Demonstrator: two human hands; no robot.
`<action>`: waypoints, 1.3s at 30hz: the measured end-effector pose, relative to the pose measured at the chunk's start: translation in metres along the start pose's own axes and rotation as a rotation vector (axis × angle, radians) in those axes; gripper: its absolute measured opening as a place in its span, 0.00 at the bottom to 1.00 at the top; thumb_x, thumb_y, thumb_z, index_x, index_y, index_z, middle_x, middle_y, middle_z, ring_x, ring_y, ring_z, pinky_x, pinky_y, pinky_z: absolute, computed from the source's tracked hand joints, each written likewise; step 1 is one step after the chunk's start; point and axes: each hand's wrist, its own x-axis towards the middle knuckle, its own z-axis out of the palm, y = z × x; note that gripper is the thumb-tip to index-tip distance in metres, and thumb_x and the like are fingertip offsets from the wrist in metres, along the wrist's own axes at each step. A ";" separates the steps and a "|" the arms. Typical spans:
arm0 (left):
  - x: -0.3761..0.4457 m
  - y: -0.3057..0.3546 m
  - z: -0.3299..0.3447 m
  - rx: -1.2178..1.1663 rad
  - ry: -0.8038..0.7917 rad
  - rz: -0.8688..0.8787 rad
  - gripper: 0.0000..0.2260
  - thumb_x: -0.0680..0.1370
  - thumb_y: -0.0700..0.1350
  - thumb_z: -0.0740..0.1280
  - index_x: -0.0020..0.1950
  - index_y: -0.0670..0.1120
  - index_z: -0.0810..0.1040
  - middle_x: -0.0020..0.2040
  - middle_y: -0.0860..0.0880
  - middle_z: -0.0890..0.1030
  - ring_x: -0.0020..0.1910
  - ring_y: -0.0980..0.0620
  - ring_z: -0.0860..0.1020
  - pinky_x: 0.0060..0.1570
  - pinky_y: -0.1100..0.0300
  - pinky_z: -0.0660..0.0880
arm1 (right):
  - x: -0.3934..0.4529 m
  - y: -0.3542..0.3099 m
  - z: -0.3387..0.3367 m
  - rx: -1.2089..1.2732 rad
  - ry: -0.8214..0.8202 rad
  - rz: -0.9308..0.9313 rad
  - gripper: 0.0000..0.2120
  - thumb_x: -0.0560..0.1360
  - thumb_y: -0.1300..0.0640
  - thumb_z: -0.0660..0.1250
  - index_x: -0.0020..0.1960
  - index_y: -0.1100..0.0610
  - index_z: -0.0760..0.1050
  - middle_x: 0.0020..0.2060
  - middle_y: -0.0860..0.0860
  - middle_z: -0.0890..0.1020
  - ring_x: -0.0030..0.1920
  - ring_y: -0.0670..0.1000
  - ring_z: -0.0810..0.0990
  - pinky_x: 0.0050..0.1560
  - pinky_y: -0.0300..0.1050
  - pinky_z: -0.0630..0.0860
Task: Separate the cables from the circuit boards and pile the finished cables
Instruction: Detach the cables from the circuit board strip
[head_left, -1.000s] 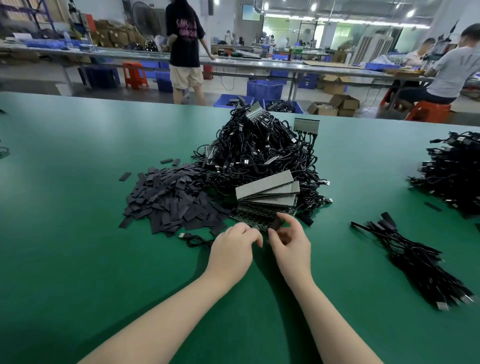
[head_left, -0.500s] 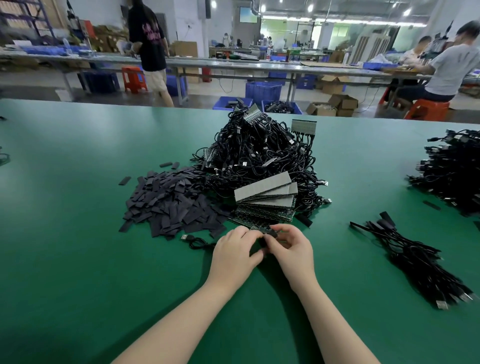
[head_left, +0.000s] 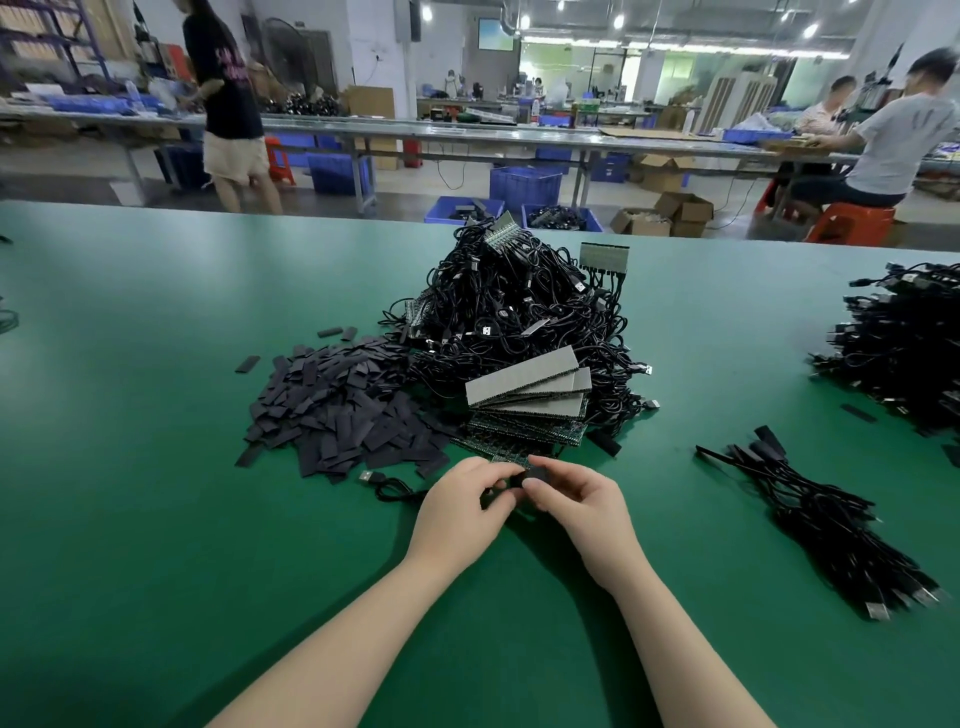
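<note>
A tall heap of tangled black cables (head_left: 519, 312) with circuit boards stuck in it rises mid-table. A fanned stack of grey and green circuit boards (head_left: 527, 400) leans at its front. Just below that stack, my left hand (head_left: 462, 512) and my right hand (head_left: 576, 499) meet, fingertips pinching a small black cable end (head_left: 524, 475) between them. That cable (head_left: 387, 483) trails left to a USB plug on the mat. A pile of finished cables (head_left: 831, 525) lies to the right.
A spread of dark flat strips (head_left: 337, 410) lies left of the heap. Another big mound of black cables (head_left: 904, 348) sits at the far right edge. The green mat (head_left: 156, 519) covers the table. People work at benches beyond.
My hands have drawn slightly toward me, away from the board stack, and closed together on the cable end. A person in the background walked left, then back.
</note>
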 end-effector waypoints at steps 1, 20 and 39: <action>0.000 -0.001 0.000 -0.020 0.004 -0.004 0.11 0.75 0.49 0.70 0.57 0.58 0.81 0.43 0.59 0.76 0.44 0.60 0.75 0.47 0.62 0.74 | 0.000 0.000 0.000 -0.006 0.001 0.006 0.11 0.74 0.63 0.74 0.52 0.50 0.84 0.44 0.49 0.88 0.43 0.45 0.85 0.47 0.35 0.79; -0.002 -0.002 0.000 -0.021 0.007 -0.009 0.18 0.77 0.45 0.67 0.62 0.64 0.72 0.45 0.62 0.77 0.44 0.63 0.76 0.42 0.71 0.71 | 0.001 0.006 0.000 -0.008 0.208 -0.010 0.02 0.74 0.62 0.74 0.44 0.57 0.83 0.35 0.49 0.86 0.36 0.45 0.82 0.40 0.37 0.79; -0.007 0.007 0.000 0.133 0.124 -0.049 0.14 0.75 0.53 0.71 0.61 0.57 0.81 0.50 0.56 0.84 0.48 0.58 0.80 0.48 0.62 0.76 | 0.003 0.011 0.001 0.031 0.178 -0.026 0.02 0.76 0.61 0.72 0.48 0.55 0.81 0.41 0.50 0.87 0.42 0.47 0.85 0.45 0.37 0.81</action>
